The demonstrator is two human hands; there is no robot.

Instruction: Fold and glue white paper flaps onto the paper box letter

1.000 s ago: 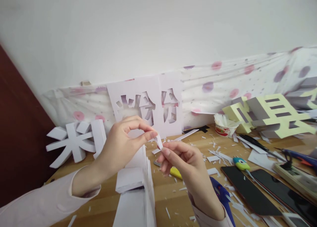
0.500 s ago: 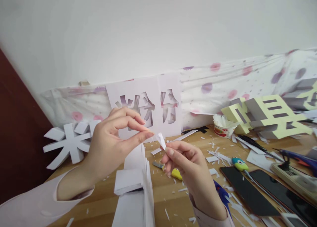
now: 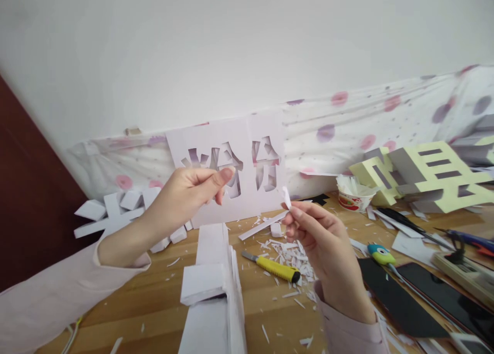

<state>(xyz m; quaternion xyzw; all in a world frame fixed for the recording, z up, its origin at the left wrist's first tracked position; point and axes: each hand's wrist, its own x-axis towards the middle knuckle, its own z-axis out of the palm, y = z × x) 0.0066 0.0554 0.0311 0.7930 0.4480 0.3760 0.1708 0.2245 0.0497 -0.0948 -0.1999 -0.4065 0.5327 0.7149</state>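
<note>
My right hand [image 3: 322, 241] pinches a small folded strip of white paper [image 3: 286, 196] between thumb and fingertips, its free end pointing up. To the left, my left hand [image 3: 193, 189] is raised and closed, thumb pressed against the curled fingers. Whatever it may hold is hidden. Below and between the hands stands a tall white block-shaped piece [image 3: 204, 323] with a short side arm, seemingly paper or foam board. A yellow utility knife [image 3: 276, 268] with its blade out lies on the wooden table [image 3: 154, 313], under my right hand.
White paper scraps [image 3: 304, 256] are scattered around the knife. White sheets with cut-out characters [image 3: 247, 189] lean on the wall. A white block character [image 3: 111, 210] stands left, yellow-faced ones [image 3: 447, 174] right. Nearby are a paper bowl [image 3: 355, 197], phone [image 3: 443, 297] and power strip [image 3: 463, 277].
My hands have moved apart. The right carried the paper strip to the right, uncovering the knife and scraps; the left drew back from the strip and its fingers curled in.
</note>
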